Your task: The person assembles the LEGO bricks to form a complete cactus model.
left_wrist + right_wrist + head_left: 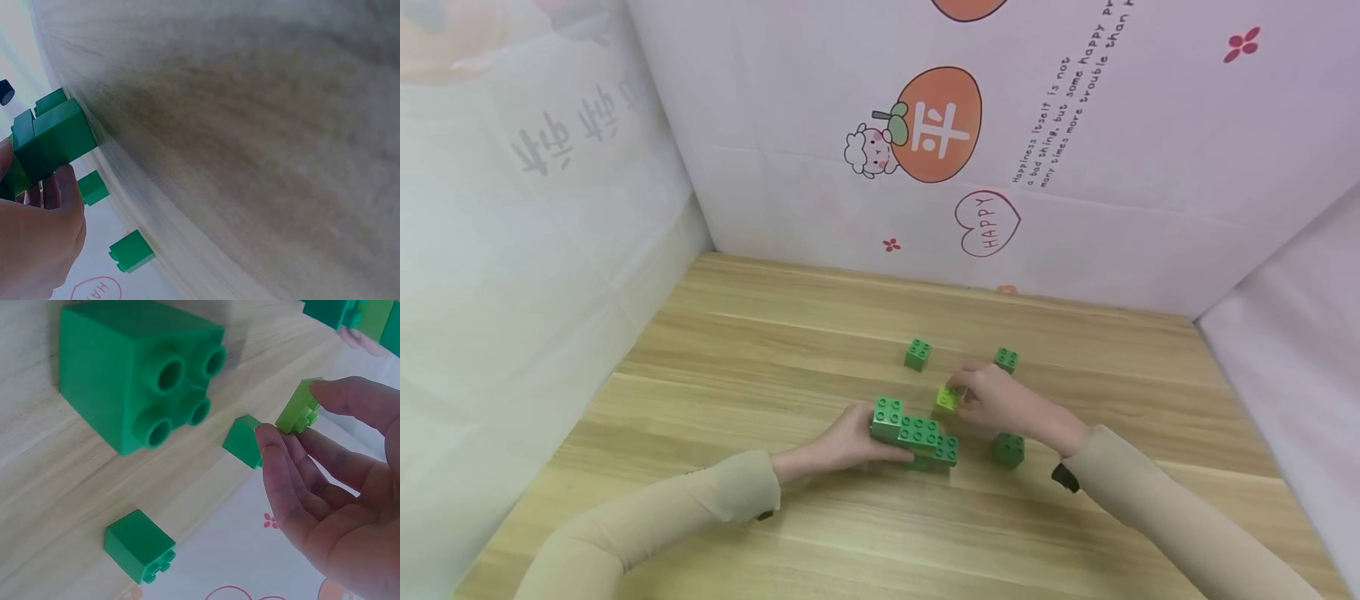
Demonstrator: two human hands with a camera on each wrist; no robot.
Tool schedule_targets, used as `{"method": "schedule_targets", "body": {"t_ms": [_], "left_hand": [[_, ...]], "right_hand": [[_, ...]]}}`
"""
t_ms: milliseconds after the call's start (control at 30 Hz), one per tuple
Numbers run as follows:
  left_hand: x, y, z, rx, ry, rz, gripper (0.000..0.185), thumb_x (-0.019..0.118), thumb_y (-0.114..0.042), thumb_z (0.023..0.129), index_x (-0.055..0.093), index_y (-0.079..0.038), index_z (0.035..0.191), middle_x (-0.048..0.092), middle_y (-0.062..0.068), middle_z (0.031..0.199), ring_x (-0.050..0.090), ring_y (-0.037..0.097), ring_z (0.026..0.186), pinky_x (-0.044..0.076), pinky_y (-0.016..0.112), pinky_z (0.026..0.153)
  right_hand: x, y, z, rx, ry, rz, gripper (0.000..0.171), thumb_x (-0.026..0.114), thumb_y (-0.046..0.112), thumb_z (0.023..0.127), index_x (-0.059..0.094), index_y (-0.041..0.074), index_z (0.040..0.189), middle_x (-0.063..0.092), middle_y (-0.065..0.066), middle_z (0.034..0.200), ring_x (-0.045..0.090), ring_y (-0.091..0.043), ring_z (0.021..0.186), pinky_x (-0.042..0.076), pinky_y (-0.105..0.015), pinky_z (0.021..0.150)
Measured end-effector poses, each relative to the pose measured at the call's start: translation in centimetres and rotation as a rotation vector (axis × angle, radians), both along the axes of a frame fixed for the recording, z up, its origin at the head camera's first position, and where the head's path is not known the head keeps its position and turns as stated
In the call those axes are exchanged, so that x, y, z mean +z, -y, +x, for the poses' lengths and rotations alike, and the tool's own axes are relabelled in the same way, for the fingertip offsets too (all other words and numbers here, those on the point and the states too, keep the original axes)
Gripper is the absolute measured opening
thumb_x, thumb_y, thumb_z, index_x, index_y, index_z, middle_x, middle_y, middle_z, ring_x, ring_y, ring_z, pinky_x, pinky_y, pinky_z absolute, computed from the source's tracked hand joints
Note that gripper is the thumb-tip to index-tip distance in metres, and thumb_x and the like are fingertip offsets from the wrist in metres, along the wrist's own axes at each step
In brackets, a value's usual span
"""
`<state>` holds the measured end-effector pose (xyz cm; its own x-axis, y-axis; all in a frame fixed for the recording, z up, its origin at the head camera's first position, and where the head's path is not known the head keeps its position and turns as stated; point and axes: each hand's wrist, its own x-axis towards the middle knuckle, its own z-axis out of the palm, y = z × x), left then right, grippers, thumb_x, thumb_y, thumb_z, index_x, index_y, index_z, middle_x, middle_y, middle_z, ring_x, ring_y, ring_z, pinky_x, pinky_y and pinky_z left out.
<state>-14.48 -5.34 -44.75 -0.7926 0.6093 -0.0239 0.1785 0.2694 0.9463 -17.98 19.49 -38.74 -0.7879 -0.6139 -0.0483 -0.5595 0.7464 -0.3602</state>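
Wood-grain tabletop (pixel 760 333), 3 loose green blocks (pixel 917 357)

A hand could pass between the far-left brick (pixel 917 355) and the far-right brick (pixel 1006 359), or along the table (pixel 775 292) before the back wall (pixel 790 200). The right hand (pixel 1000 400) blocks the way from the far-right brick to the near-right brick (pixel 1008 451).

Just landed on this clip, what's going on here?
Someone is handling toy bricks with both hands. The left grip holds a green stack of joined bricks, while the right grip pinches a lime brick by the stack. The two are apart at this moment. Three loose green bricks sit on the table: two beyond the stack and one off to its right.
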Motion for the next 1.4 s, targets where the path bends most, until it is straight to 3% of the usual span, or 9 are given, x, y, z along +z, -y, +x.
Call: {"method": "schedule_targets", "body": {"t_ms": [300,633,833,1400], "left_hand": [[-0.2,0.0,-0.1,-0.005,-0.009,0.018,0.042,0.080,-0.023,0.072,0.065,-0.026,0.112,0.070,-0.009,0.112,0.064,0.001,0.100,0.048,0.020,0.095],[-0.3,-0.1,-0.1,-0.007,-0.018,0.026,0.044,0.081,-0.022,0.071,0.065,-0.024,0.112,0.069,-0.008,0.113,0.064,0.002,0.102,0.048,0.020,0.097],[-0.2,-0.2,-0.2,-0.005,-0.016,0.036,0.044,0.080,-0.021,0.072,0.064,-0.026,0.113,0.069,-0.008,0.114,0.064,0.003,0.104,0.047,0.020,0.098],[-0.5,-0.2,-0.3,-0.018,-0.021,0.048,0.045,0.081,-0.021,0.071,0.064,-0.027,0.113,0.069,-0.009,0.114,0.064,0.003,0.105,0.046,0.020,0.100]], "right_hand": [[0.5,-0.4,1.6,0.038,-0.033,-0.024,0.028,0.069,0.007,0.079,0.065,0.001,0.106,0.065,-0.008,0.097,0.067,-0.021,0.084,0.055,-0.017,0.065],[0.7,-0.9,3.2,0.064,-0.144,-0.039,0.032,0.072,0.007,0.076,0.066,0.003,0.107,0.064,-0.005,0.095,0.066,-0.016,0.081,0.055,-0.016,0.064],[0.9,-1.2,4.0,0.070,-0.153,-0.058,0.031,0.072,0.006,0.075,0.066,0.003,0.106,0.064,-0.004,0.095,0.066,-0.017,0.082,0.057,-0.020,0.067],[0.8,-1.3,5.9,0.101,-0.137,-0.066,0.033,0.073,0.008,0.074,0.067,0.005,0.106,0.063,-0.002,0.093,0.064,-0.011,0.079,0.056,-0.017,0.065]]}}
